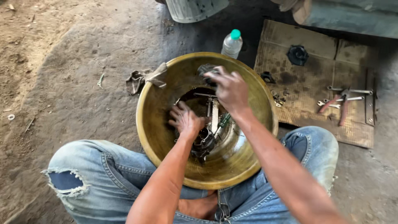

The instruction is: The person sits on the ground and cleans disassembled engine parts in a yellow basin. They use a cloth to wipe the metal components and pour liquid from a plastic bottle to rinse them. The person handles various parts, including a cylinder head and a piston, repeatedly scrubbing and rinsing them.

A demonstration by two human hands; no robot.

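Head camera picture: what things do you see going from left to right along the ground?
Rag → brass bowl → plastic bottle → black round cap on the cardboard → pliers with red handles.

Just beyond the brass bowl (153,124) stands a clear plastic bottle (231,45), green-capped; beside it lies flattened brown cardboard (315,116).

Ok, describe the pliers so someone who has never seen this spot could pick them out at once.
Start at the big brass-coloured basin between the person's knees, then look to its right at the stained cardboard sheet on the ground. Near the sheet's right edge lie the pliers among several bare silver wrenches; only the pliers have red handles.
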